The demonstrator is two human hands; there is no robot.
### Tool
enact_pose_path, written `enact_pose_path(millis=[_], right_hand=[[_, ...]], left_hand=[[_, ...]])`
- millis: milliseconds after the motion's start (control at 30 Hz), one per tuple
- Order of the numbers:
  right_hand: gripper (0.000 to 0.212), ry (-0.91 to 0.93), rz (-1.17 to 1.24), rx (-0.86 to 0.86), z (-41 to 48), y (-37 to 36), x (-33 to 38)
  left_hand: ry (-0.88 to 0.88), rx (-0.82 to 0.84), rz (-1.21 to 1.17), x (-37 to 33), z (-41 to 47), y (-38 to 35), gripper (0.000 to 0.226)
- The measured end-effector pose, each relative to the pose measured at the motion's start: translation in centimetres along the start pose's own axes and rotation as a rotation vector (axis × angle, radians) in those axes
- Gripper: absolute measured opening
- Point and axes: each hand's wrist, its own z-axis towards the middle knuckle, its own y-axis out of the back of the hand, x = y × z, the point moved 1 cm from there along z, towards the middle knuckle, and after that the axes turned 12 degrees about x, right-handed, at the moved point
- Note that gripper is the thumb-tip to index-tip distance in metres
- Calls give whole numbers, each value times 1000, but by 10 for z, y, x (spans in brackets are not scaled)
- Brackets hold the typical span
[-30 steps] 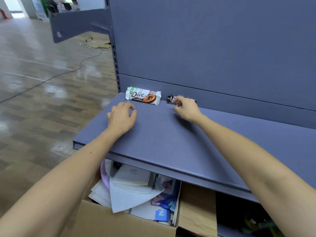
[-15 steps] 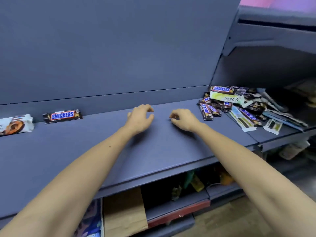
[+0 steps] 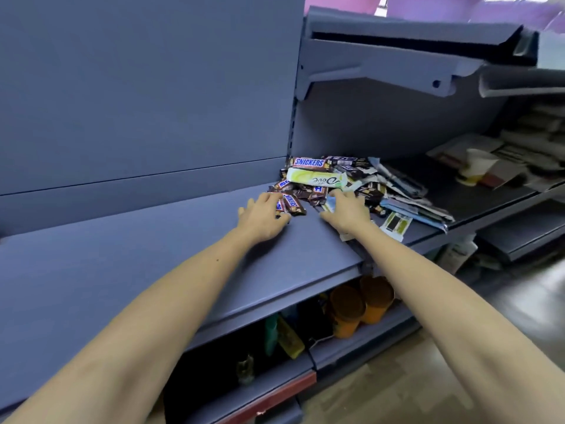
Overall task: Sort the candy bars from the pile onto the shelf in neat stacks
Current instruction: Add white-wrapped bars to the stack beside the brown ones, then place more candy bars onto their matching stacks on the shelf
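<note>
Grey-blue metal shelf, seen from above. Left hand: fingers spread and nearly straight, tips resting on two small Snickers bars at the near edge of the pile; nothing gripped. Right hand: fingers laid over a pale wrapper at the pile's front; grip or mere touch, cannot tell. Pile sits on the shelf against the back panel, with a green Dove bar on top and a large Snickers bar behind it. Paper cup well to the right; orange pots on the shelf below.
</note>
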Motion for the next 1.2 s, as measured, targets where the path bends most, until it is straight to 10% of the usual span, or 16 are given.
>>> enact_pose_path(millis=[333, 733, 1000, 1200], right_hand=[[36, 122, -264, 27, 13, 6, 2], [61, -103, 144, 174, 13, 3, 31], [18, 77, 504, 119, -7, -2, 78], [36, 270, 551, 156, -34, -19, 157]], left_hand=[[37, -42, 61, -10, 29, -21, 43], [85, -167, -165, 23, 20, -7, 13], [28, -274, -207, 78, -16, 18, 18], [65, -321, -225, 125, -51, 34, 11]])
